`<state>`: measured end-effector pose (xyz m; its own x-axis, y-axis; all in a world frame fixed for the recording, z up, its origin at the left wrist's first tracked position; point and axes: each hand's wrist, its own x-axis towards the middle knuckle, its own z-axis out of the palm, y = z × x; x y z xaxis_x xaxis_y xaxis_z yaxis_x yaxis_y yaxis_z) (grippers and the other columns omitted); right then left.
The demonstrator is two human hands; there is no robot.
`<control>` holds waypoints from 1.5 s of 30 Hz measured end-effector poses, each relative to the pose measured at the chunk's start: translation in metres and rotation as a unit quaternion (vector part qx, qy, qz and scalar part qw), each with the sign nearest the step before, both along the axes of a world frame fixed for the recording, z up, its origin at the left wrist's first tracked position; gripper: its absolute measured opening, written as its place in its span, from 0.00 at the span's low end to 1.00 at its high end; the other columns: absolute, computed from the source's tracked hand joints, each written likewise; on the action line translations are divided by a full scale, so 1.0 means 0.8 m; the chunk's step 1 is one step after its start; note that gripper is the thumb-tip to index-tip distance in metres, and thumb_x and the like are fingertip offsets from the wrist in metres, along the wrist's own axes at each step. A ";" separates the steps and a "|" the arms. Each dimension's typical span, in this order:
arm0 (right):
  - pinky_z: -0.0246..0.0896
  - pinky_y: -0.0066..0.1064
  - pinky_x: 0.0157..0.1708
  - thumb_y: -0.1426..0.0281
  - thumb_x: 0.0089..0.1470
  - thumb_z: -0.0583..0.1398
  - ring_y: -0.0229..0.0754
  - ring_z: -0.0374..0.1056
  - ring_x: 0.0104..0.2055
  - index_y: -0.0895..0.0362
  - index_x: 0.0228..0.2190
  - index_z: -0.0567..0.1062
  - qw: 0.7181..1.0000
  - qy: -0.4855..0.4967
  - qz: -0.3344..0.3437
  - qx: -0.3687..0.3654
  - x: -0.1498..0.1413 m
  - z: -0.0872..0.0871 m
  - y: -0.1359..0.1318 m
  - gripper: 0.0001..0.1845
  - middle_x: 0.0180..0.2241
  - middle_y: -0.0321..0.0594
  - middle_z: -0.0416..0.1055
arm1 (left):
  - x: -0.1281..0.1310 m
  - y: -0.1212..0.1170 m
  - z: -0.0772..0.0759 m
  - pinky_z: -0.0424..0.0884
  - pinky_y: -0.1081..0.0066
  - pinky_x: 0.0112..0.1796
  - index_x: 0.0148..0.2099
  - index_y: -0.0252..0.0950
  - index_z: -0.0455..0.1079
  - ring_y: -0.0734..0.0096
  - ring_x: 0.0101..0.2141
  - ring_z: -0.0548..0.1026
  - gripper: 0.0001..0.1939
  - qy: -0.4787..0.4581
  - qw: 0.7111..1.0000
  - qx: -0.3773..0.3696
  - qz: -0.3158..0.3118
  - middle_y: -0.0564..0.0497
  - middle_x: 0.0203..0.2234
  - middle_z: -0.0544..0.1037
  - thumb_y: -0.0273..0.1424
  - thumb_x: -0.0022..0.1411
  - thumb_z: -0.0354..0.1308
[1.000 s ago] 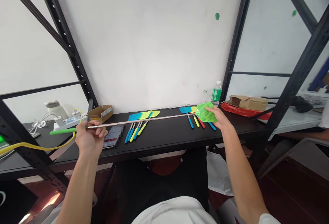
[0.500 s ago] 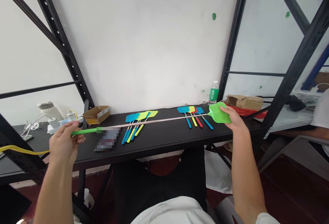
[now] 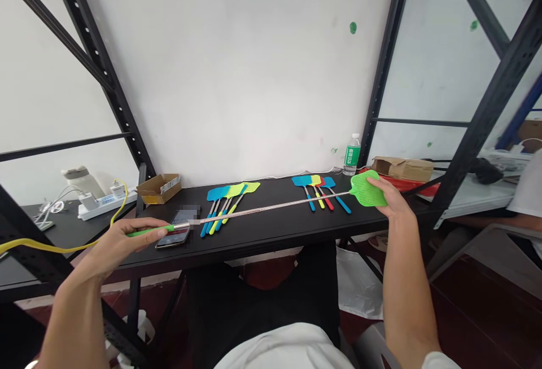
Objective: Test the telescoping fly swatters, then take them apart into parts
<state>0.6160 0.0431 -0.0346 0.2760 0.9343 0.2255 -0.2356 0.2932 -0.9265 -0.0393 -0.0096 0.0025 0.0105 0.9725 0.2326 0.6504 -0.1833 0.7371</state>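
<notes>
Our left hand grips the green handle of a long fly swatter at nine o'clock, fingers clamped; our right hand clamps its mesh head at three.

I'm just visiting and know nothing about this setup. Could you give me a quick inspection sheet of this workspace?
Surface: black tabletop, in a dark metal shelf frame.
Job's things: long fly swatter, green mesh head, metal shaft, held above the table; swatter group and second swatter group, both lying flat.
Clutter: phone, cardboard box, water bottle.
Hands: left hand grips the green handle; right hand holds the mesh head.
Cables: yellow cable, rising toward a power strip.
Surroundings: white wall; co-worker's arm at right.
</notes>
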 end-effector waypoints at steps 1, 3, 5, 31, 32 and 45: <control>0.77 0.37 0.32 0.63 0.45 0.70 0.52 0.78 0.37 0.53 0.37 0.77 1.000 0.000 -0.002 -0.001 0.000 0.000 0.000 0.16 0.35 0.41 0.80 | 0.000 0.000 0.000 0.55 0.73 0.25 0.41 0.36 0.80 0.71 0.24 0.60 0.27 0.000 1.000 -0.003 -0.004 0.53 0.22 0.68 0.53 0.48 0.67; 0.77 0.38 0.32 0.63 0.45 0.70 0.52 0.78 0.37 0.53 0.37 0.76 1.000 0.000 -0.003 -0.003 -0.002 0.000 0.001 0.16 0.35 0.40 0.80 | -0.002 0.001 0.000 0.52 0.74 0.25 0.41 0.35 0.80 0.73 0.24 0.58 0.26 -0.011 1.000 -0.013 -0.019 0.54 0.21 0.66 0.52 0.50 0.66; 0.77 0.39 0.33 0.63 0.44 0.70 0.52 0.78 0.37 0.53 0.37 0.76 1.000 -0.002 -0.002 0.000 -0.003 0.000 0.003 0.17 0.35 0.40 0.80 | -0.003 0.002 -0.001 0.51 0.74 0.25 0.41 0.35 0.79 0.74 0.24 0.57 0.25 -0.020 0.999 -0.011 -0.029 0.54 0.21 0.66 0.51 0.50 0.67; 0.78 0.39 0.37 0.64 0.45 0.72 0.53 0.78 0.42 0.53 0.39 0.78 0.999 -0.032 0.037 0.006 -0.019 0.001 0.019 0.18 0.40 0.42 0.80 | -0.012 0.003 -0.006 0.46 0.75 0.22 0.32 0.36 0.79 0.77 0.20 0.52 0.22 -0.090 0.996 -0.021 0.005 0.56 0.16 0.58 0.50 0.45 0.70; 0.78 0.38 0.36 0.64 0.46 0.72 0.52 0.78 0.41 0.53 0.39 0.78 0.999 -0.036 0.035 0.004 -0.020 0.001 0.018 0.18 0.39 0.42 0.80 | -0.011 0.004 -0.006 0.45 0.75 0.22 0.32 0.36 0.79 0.77 0.20 0.51 0.22 -0.085 0.996 -0.025 -0.001 0.57 0.16 0.57 0.51 0.45 0.69; 0.76 0.39 0.38 0.62 0.48 0.71 0.53 0.77 0.42 0.52 0.38 0.77 0.990 -0.036 0.126 0.042 -0.089 0.023 0.014 0.16 0.40 0.42 0.80 | 0.084 0.007 0.007 0.42 0.70 0.24 0.32 0.36 0.76 0.75 0.22 0.47 0.20 -0.048 0.989 -0.054 -0.129 0.56 0.19 0.52 0.50 0.57 0.62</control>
<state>0.5445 0.0546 -0.0164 0.0158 0.9488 0.3154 -0.2447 0.3095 -0.9189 0.0282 -0.0043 0.0082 0.2445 0.9595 0.1399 0.5183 -0.2513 0.8174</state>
